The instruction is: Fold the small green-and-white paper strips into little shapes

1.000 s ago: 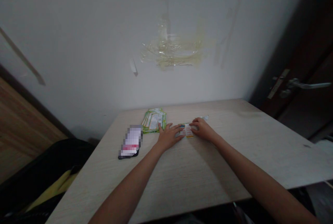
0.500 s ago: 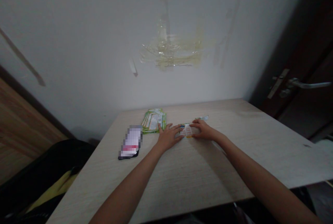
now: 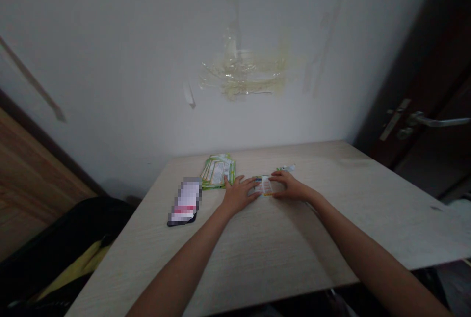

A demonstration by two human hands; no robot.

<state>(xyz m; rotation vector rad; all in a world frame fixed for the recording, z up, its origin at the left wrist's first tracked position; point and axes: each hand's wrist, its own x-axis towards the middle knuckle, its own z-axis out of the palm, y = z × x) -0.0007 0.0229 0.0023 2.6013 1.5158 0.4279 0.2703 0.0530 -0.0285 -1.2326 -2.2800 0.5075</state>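
Note:
A small printed packet (image 3: 264, 186), white with coloured print and a yellowish lower edge, lies on the table between my hands. My left hand (image 3: 239, 195) has thumb and fingertips on its left edge, other fingers spread toward a stack of green-and-white packets (image 3: 218, 172). From the other side my right hand (image 3: 290, 187) curves its fingers and thumb onto the packet's right edge. Part of the packet is hidden under the fingertips. Just behind my right hand lies a crumpled green-and-white strip (image 3: 287, 167).
A phone (image 3: 185, 201) with a blurred screen lies on the pale wooden table (image 3: 235, 258), left of my hands. Behind the table rises a wall (image 3: 147, 62) with old tape on it. At the right is a dark door with a metal handle (image 3: 441, 121).
Both hands keep nearly the same place around the packet. My right hand has shifted very slightly, showing a little more of the strip behind it.

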